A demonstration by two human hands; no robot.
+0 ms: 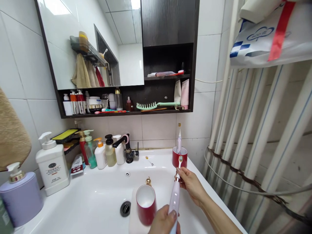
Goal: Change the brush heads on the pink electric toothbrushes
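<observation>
White-tiled bathroom, brightly lit from above. A white sink (97, 198) lies beneath the left hand (163, 223) and right hand (191, 184). Beyond the hands a black faucet (127, 148) stands at the back of the basin. Above it hangs a dark wood-grain cabinet (168, 22). Its mirror (73, 29), up and left of the hands, reflects ceiling panels and hanging cloths. An open shelf (136, 112) beneath is crowded with toiletries. Left of the hands, pump bottles (52, 165) line the counter (73, 187), and a brown towel (12, 136) hangs at the far left. Right of the hands, white vertical pipes (246, 130) carry a printed plastic bag (265, 35).
</observation>
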